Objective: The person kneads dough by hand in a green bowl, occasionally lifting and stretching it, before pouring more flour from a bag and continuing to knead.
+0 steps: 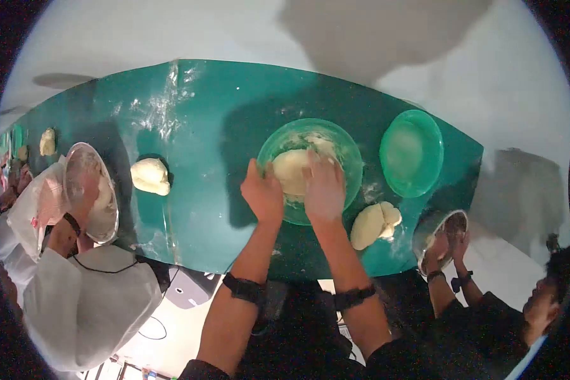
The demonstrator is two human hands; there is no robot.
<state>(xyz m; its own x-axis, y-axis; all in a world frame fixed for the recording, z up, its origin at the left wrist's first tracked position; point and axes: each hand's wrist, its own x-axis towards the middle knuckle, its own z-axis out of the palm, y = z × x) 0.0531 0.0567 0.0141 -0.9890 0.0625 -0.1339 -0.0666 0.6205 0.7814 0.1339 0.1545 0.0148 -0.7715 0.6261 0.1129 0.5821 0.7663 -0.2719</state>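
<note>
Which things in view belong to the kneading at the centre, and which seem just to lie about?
In use:
- centre bowl
- dough inside it
- left hand
- right hand

Apparently lying about:
- right-hand green bowl
- dough pieces below it
- dough lump, left
- grey box

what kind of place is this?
Likely a shared dough-making workspace, maybe a class or training kitchen: a long green table dusted with flour, lumps of dough at several spots, and people on both sides, each with hands in a bowl.
</note>
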